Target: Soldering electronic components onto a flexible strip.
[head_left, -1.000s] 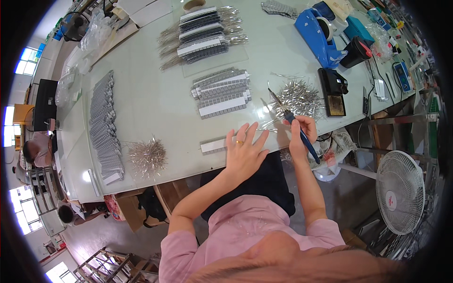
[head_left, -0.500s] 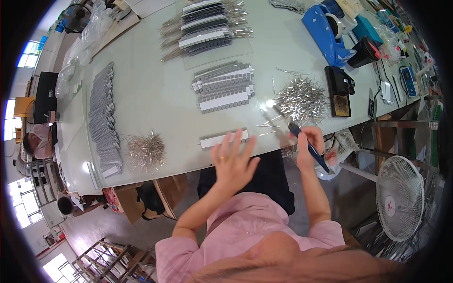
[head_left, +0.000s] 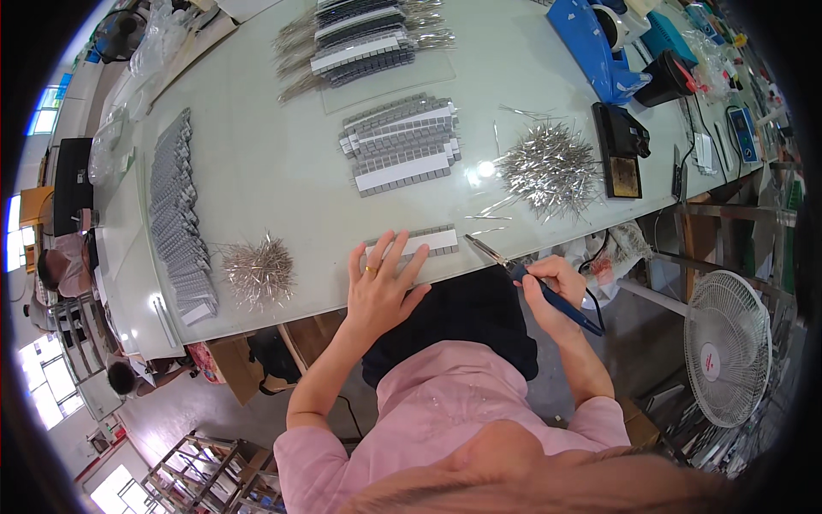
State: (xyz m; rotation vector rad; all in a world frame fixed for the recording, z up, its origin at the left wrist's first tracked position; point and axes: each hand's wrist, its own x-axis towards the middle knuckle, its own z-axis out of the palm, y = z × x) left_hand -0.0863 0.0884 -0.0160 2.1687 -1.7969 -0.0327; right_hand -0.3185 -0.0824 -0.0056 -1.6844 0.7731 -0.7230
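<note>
My left hand [head_left: 383, 283] lies with fingers spread over a grey segmented strip [head_left: 442, 241] with a white band, near the front edge of the table. Its fingertips cover the strip's left part. In my right hand [head_left: 555, 289] is a soldering iron [head_left: 516, 271] with a dark blue handle, fingers closed round it. The iron's metal tip points up and left, just off the strip's right end; whether it touches cannot be told. A few loose wire leads [head_left: 492, 211] lie beyond the tip, beside a heap of silvery leads [head_left: 552, 170].
More strips lie stacked [head_left: 402, 167] behind, with a wired stack [head_left: 364, 56] farther back. At left are a row of grey strips [head_left: 175, 223] and a second lead heap [head_left: 259, 270]. Right are a soldering stand [head_left: 621, 150], a blue tape dispenser [head_left: 591, 47] and a white fan [head_left: 728, 349].
My left hand has moved left and come down over the strip. The soldering iron has swung down and left, its tip now near the strip's right end.
</note>
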